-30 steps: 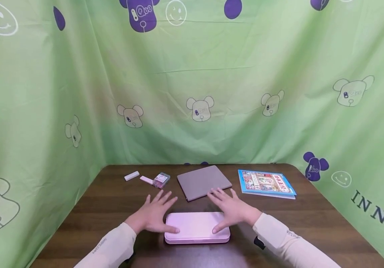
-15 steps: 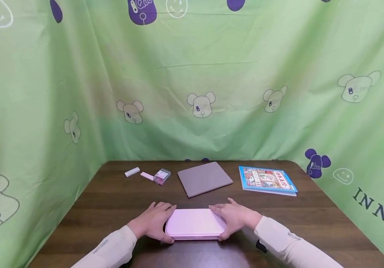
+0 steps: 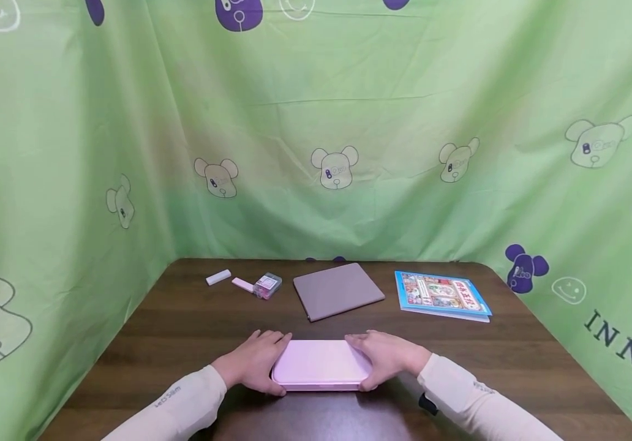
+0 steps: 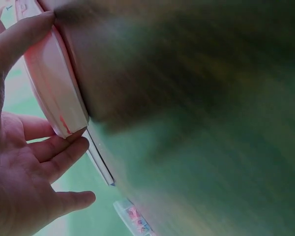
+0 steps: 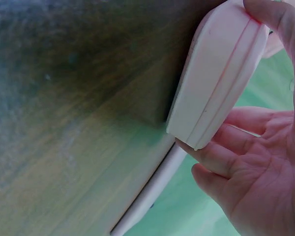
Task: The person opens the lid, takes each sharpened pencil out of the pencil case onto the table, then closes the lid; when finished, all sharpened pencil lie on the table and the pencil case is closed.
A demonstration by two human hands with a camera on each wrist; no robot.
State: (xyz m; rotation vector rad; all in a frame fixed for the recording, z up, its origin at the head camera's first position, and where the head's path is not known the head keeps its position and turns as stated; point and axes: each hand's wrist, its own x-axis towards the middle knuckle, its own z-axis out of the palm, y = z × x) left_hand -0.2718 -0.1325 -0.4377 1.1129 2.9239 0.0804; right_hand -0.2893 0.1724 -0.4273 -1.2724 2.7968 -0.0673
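A flat, rounded pink case [image 3: 318, 364] lies near the front of the table in the head view. My left hand [image 3: 258, 364] grips its left end, thumb at the near corner and fingers at the far one. At the opposite end, my right hand [image 3: 386, 360] holds it the same way. Seen from the left wrist, the thumb [image 4: 27, 37] presses the near edge of the case [image 4: 54, 81] while fingertips touch the far corner. The right wrist view shows a seam along the side of the case [image 5: 219, 73]. What the case contains is hidden.
Behind the case lies a thin grey-mauve slab like a closed laptop or tablet [image 3: 338, 291]. A blue-bordered booklet [image 3: 443, 294] is at the right. Towards the back left are a white bar [image 3: 218, 277], a pink strip [image 3: 242, 284] and a small clear box [image 3: 267, 285]. Green cloth [image 3: 294, 220] surrounds the table.
My spread hands have come down from over the case to its two ends and now grip it. The head view has tilted slightly, and the objects behind lie where they were.
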